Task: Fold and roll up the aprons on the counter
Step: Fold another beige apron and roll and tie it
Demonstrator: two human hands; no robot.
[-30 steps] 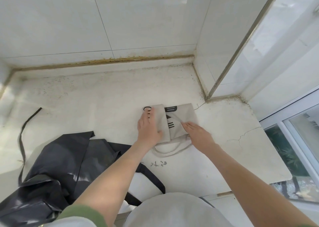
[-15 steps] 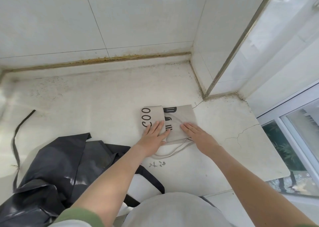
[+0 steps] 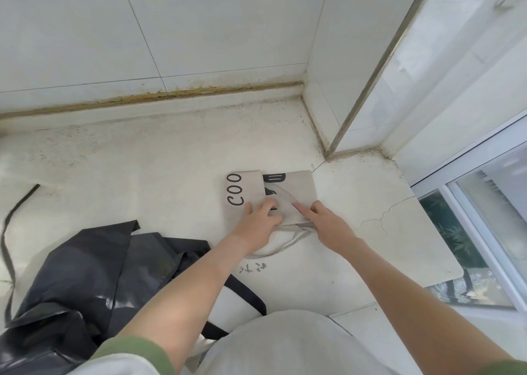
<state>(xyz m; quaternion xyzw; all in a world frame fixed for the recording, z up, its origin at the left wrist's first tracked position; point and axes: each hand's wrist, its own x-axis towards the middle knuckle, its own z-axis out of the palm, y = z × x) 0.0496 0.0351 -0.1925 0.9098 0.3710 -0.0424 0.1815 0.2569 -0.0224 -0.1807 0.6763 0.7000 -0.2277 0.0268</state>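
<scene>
My left hand (image 3: 256,226) and right hand (image 3: 328,228) press, gripping nothing, on the apron (image 3: 296,189) on the stained, cracked counter (image 3: 142,175) under tiled walls (image 3: 199,27).

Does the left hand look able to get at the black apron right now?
Probably yes: the black apron lies uncovered beside that forearm; the left hand need only leave the beige apron.

- Beige cloth apron (image 3: 296,192) with black "COO" print: folded into a small flat rectangle on the bench (image 3: 142,175), pale strap looping from its near edge, just before the tiled wall corner (image 3: 328,152).
- Black glossy apron (image 3: 94,275): crumpled, unfolded heap, well left of that corner.
</scene>
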